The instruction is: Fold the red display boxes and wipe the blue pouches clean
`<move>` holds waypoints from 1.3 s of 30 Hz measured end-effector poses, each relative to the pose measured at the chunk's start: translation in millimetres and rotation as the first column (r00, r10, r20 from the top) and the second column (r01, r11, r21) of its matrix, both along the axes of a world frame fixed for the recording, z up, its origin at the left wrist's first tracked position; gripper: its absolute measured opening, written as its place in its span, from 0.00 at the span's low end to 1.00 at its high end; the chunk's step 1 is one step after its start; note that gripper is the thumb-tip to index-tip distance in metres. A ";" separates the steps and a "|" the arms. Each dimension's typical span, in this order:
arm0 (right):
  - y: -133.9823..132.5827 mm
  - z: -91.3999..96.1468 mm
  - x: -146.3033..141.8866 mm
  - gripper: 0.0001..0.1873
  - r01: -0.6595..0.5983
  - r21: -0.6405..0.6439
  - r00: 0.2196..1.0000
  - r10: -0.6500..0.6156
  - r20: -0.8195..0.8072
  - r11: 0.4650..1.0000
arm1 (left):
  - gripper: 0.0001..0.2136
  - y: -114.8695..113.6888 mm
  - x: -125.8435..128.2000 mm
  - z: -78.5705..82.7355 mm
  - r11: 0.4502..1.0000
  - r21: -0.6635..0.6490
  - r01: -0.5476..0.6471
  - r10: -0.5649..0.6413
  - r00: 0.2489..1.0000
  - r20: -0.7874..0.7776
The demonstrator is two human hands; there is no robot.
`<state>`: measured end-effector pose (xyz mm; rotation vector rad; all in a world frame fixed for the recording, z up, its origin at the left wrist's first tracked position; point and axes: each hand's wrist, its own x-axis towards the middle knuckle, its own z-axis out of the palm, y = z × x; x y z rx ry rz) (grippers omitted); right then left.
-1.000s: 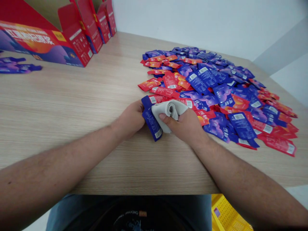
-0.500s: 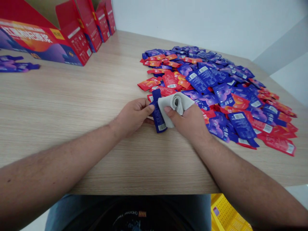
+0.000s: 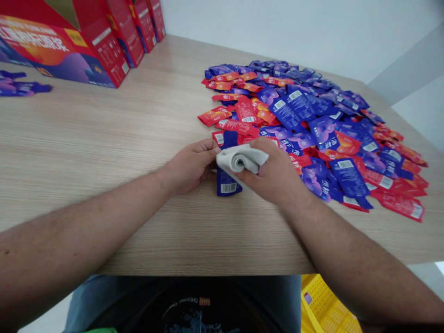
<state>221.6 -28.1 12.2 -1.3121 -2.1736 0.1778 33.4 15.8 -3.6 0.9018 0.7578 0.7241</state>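
Note:
Between my hands is a dark blue spouted pouch [image 3: 228,186], its barcode end pointing toward me. My left hand [image 3: 194,165] pinches the pouch by its left edge, thumb on top. A rolled white cloth [image 3: 242,158] is gripped in my right hand [image 3: 272,173] and lies across the middle of the pouch, covering that part. Just beyond and to the right spreads a large heap of blue and red pouches [image 3: 294,108], their printed sides and barcodes facing various ways.
Several red printed cartons [image 3: 111,60] stand in a row at the back left of the wooden table [image 3: 114,138]. A few blue pouches [image 3: 26,88] lie at the far left. Below the table's front edge, a yellow plastic basket [image 3: 328,305] sits at right. A white wall rises behind.
The cloth has moved left from beside the pouch onto its middle. The pouch now faces flatter toward me, with more of its barcode end showing. Both hands keep their hold.

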 end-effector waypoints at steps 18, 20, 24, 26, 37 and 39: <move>3.2 -6.4 1.7 0.11 -0.019 -0.048 1.000 0.018 -0.021 0.999 | 0.03 0.0 1.0 5.0 1.000 -0.012 0.012 -0.013 0.996 -0.083; 1.4 -6.1 0.2 0.11 -0.193 -0.124 0.980 0.196 0.018 0.973 | 0.04 -0.8 1.9 5.1 1.000 0.011 -0.008 0.009 0.997 -0.077; 0.9 -5.1 0.4 0.10 -0.153 -0.089 0.987 0.156 0.028 0.984 | 0.04 -0.1 1.2 5.9 1.000 0.014 -0.004 0.006 0.992 -0.123; 1.4 -4.9 1.1 0.10 -0.065 -0.032 0.998 0.065 -0.003 0.997 | 0.04 1.3 0.0 5.7 1.000 0.010 0.017 -0.015 0.987 -0.159; 3.3 -7.0 3.5 0.11 -0.166 -0.045 0.986 0.166 -0.020 0.985 | 0.05 9.9 -6.4 2.0 1.000 0.001 0.027 -0.026 0.987 -0.159; 2.5 -7.1 2.8 0.11 -0.305 -0.145 0.951 0.309 0.001 0.941 | 0.05 10.7 -7.1 2.6 1.000 -0.005 0.028 -0.028 0.987 -0.158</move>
